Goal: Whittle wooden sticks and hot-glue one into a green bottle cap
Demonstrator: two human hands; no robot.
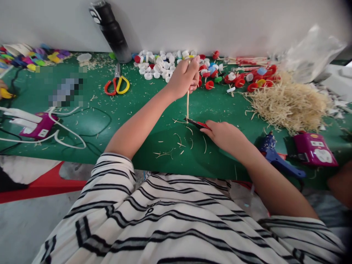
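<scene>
My left hand (pixel 184 77) is closed around the top of a thin wooden stick (pixel 187 104) held upright, its lower end on the green table (pixel 90 121). My right hand (pixel 224 135) grips a red-handled knife (pixel 198 124) whose dark blade meets the stick's lower tip. Thin wood shavings (pixel 176 145) lie scattered on the mat just in front of the blade.
White bottle caps (pixel 156 66) and red ones on sticks (pixel 247 79) line the back. A big shavings heap (pixel 288 104) is at right, scissors (pixel 117 84) and a black bottle (pixel 111 29) at back left, a blue glue gun (pixel 275 157) and purple devices (pixel 315 148) nearby.
</scene>
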